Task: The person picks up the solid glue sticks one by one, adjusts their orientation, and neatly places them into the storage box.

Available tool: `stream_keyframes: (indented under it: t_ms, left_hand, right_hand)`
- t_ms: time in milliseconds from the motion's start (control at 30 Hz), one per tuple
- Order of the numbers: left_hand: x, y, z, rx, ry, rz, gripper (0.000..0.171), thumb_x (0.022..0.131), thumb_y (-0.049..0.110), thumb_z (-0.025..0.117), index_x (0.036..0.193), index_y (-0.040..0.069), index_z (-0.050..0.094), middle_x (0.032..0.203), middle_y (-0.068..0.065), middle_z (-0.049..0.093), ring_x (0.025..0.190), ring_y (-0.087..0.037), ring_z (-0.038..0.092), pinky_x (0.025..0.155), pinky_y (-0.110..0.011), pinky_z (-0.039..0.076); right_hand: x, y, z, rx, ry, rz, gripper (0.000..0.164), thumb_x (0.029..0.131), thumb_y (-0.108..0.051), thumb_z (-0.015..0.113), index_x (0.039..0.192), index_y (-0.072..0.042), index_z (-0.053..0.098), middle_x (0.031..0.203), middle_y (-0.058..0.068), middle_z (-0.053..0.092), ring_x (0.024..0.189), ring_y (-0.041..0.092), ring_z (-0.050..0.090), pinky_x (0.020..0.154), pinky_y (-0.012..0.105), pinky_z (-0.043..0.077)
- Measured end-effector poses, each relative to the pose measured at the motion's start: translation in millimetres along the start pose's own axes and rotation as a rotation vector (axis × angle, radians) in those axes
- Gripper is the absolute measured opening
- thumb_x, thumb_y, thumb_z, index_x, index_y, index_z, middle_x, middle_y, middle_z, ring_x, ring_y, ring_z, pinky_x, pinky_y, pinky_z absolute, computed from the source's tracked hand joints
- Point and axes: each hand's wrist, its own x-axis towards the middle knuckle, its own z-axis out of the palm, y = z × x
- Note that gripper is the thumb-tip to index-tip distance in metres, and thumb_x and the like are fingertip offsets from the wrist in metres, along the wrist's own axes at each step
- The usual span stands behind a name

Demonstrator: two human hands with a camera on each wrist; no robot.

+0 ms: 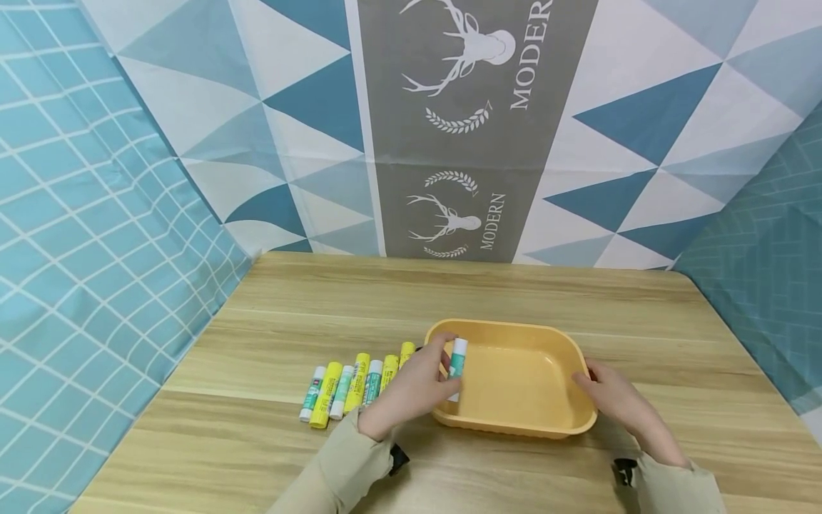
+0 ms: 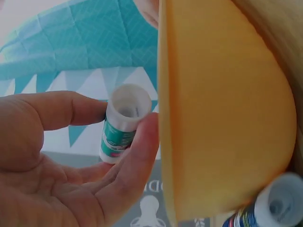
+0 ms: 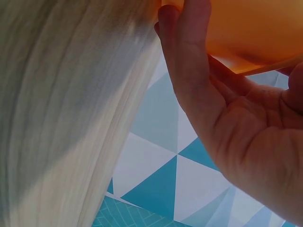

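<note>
My left hand (image 1: 411,389) pinches a green and white glue stick (image 1: 457,363) between thumb and fingers, over the left end of a yellow-orange plastic tray (image 1: 520,378). In the left wrist view the glue stick (image 2: 118,137) shows a hollow white end, and the tray wall (image 2: 227,113) stands right beside the fingertips. At the tray's right end, my right hand (image 1: 619,403) grips the rim, thumb on the inner side and fingers outside. The right wrist view shows its curled fingers (image 3: 191,47) against the tray's outside. No other glue stick shows inside the tray.
Left of the tray, several yellow glue sticks (image 1: 326,395) and green-and-white ones (image 1: 312,394) lie side by side in a slanting row, partly behind my left hand. A wood-grain table (image 1: 257,457) carries everything. Patterned cloth (image 1: 308,143) hangs behind and at both sides.
</note>
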Motion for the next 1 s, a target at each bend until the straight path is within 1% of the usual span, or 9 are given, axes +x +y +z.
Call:
stream_keyframes:
  t_ms: [100, 233, 367, 567, 700, 800, 900, 1000]
  left_hand:
    - [1.4, 3.6, 7.4, 0.053, -0.017, 0.021, 0.058, 0.08, 0.01, 0.063, 0.132, 0.005, 0.037, 0.085, 0.001, 0.052, 0.054, -0.006, 0.045, 0.046, -0.02, 0.039]
    - [3.5, 6.7, 16.3, 0.076, -0.052, 0.025, 0.059, 0.079, 0.012, 0.065, 0.131, 0.005, 0.039, 0.08, 0.002, 0.052, 0.052, -0.004, 0.044, 0.045, -0.019, 0.038]
    - [5.5, 7.9, 21.3, 0.08, -0.064, 0.012, 0.06, 0.079, 0.012, 0.066, 0.131, 0.004, 0.039, 0.079, 0.003, 0.052, 0.049, -0.004, 0.043, 0.043, -0.019, 0.036]
    - [10.5, 8.3, 25.6, 0.083, -0.076, -0.027, 0.059, 0.079, 0.015, 0.067, 0.13, 0.006, 0.04, 0.076, 0.003, 0.052, 0.049, -0.006, 0.043, 0.043, -0.02, 0.036]
    - [17.5, 11.0, 30.4, 0.128, -0.105, -0.046, 0.06, 0.078, 0.017, 0.069, 0.129, 0.007, 0.04, 0.07, 0.003, 0.051, 0.05, -0.007, 0.044, 0.045, -0.02, 0.037]
    - [24.3, 16.2, 33.4, 0.158, -0.137, -0.064, 0.058, 0.078, 0.017, 0.069, 0.128, 0.007, 0.041, 0.067, 0.003, 0.051, 0.05, -0.008, 0.044, 0.045, -0.02, 0.037]
    - [31.9, 21.9, 36.5, 0.138, -0.179, -0.089, 0.057, 0.078, 0.015, 0.068, 0.127, 0.008, 0.04, 0.065, 0.002, 0.051, 0.049, -0.009, 0.046, 0.044, -0.021, 0.037]
    - [37.5, 26.5, 40.3, 0.104, -0.211, -0.114, 0.056, 0.079, 0.013, 0.068, 0.127, 0.008, 0.04, 0.065, 0.001, 0.053, 0.05, -0.011, 0.052, 0.045, -0.021, 0.04]
  right_hand:
    - [-0.4, -0.2, 0.0, -0.012, 0.001, 0.0, 0.041, 0.096, -0.018, 0.041, 0.124, 0.012, 0.042, 0.097, 0.014, 0.059, 0.077, 0.015, 0.055, 0.063, 0.026, 0.045]
    - [-0.9, -1.2, -0.1, -0.013, -0.001, 0.005, 0.042, 0.096, -0.018, 0.041, 0.125, 0.012, 0.041, 0.097, 0.015, 0.059, 0.077, 0.016, 0.056, 0.062, 0.026, 0.045]
    - [-1.1, -2.2, -0.2, -0.005, 0.002, -0.005, 0.041, 0.096, -0.018, 0.041, 0.124, 0.012, 0.042, 0.096, 0.014, 0.059, 0.077, 0.016, 0.056, 0.062, 0.026, 0.045]
    - [-0.3, -1.8, 0.0, -0.013, 0.006, -0.009, 0.039, 0.096, -0.017, 0.041, 0.123, 0.012, 0.042, 0.096, 0.014, 0.06, 0.077, 0.015, 0.057, 0.063, 0.026, 0.046]
    - [0.8, -0.7, -0.1, -0.035, 0.006, -0.017, 0.041, 0.097, -0.018, 0.04, 0.123, 0.013, 0.042, 0.098, 0.016, 0.06, 0.077, 0.014, 0.057, 0.064, 0.027, 0.046]
    - [1.4, 0.1, -0.1, -0.043, 0.005, -0.021, 0.043, 0.097, -0.02, 0.039, 0.124, 0.013, 0.041, 0.1, 0.018, 0.06, 0.078, 0.013, 0.058, 0.065, 0.027, 0.047]
    - [0.9, 0.4, 0.5, -0.031, 0.002, -0.024, 0.042, 0.097, -0.018, 0.039, 0.125, 0.014, 0.04, 0.101, 0.019, 0.06, 0.077, 0.014, 0.058, 0.064, 0.027, 0.047]
    - [0.1, -0.1, 1.1, -0.012, 0.001, -0.025, 0.041, 0.097, -0.017, 0.039, 0.124, 0.014, 0.041, 0.098, 0.017, 0.06, 0.077, 0.015, 0.058, 0.063, 0.026, 0.047]
